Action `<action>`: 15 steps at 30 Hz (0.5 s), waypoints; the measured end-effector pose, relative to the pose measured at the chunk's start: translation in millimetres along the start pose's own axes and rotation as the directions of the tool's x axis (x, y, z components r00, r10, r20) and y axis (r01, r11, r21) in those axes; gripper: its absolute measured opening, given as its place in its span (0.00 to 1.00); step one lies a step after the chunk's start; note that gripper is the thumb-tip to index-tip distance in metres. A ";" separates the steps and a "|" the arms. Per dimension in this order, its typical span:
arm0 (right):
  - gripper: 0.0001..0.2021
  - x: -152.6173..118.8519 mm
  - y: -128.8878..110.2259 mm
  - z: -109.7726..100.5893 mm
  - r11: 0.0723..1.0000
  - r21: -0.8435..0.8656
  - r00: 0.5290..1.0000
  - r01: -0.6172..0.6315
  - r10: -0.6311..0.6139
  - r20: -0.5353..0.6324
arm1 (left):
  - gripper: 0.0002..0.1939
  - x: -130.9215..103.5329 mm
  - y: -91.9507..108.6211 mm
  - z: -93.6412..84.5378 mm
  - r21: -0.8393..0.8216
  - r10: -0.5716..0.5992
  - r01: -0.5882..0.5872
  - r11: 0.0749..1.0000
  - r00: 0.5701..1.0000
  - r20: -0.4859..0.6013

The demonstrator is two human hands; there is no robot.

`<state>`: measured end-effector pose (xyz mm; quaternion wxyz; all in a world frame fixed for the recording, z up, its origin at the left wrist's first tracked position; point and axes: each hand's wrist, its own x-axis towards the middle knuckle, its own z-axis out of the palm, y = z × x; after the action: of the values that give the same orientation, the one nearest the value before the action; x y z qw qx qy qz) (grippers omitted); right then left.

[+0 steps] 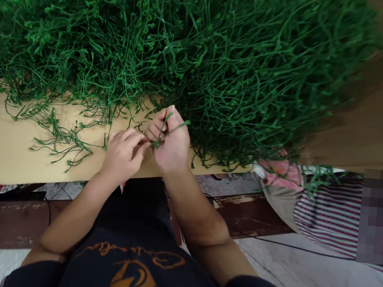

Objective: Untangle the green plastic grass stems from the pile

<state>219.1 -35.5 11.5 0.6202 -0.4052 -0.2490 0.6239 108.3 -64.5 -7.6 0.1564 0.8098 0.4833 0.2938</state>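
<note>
Close together over the table's front edge, my two hands meet at a small green plastic-looking plant sprig (160,137). My right hand (174,144) is turned palm-up with its fingers curled around the sprig, and two thin branches stick out above the palm. My left hand (123,152) pinches thumb against fingers at the sprig's lower left end; the exact grip point is partly hidden by the fingertips. Just beyond both hands rises a big heap of similar green stems (173,47). Several loose stems (72,139) lie to the left of my left hand.
The heap covers most of the tan tabletop (5,143). At the right, another person in a striped garment (327,210) sits close to the table, with pink cloth (283,174) and a few stems on the lap. A dark red bench (11,218) and cables are below.
</note>
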 end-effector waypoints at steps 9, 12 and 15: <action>0.22 -9.5 7.5 -3.5 0.973 -0.137 0.982 0.188 -0.187 0.021 | 0.05 -1.7 7.4 0.9 -0.042 -0.004 0.005 0.999 1.000 0.028; 0.21 -14.6 7.2 -12.7 0.970 -0.122 0.977 0.208 -0.201 0.071 | 0.05 -1.1 6.1 -1.2 -0.070 -0.064 0.065 0.995 0.998 0.005; 0.19 -21.8 4.0 -20.5 0.965 -0.098 0.967 0.243 -0.233 0.099 | 0.05 0.1 6.3 -5.5 -0.068 -0.120 0.118 0.991 0.993 -0.015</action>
<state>231.4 -61.1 1.3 0.6559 -0.3783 -0.3565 0.5473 109.2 -67.6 0.2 0.1961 0.7710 0.5220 0.3076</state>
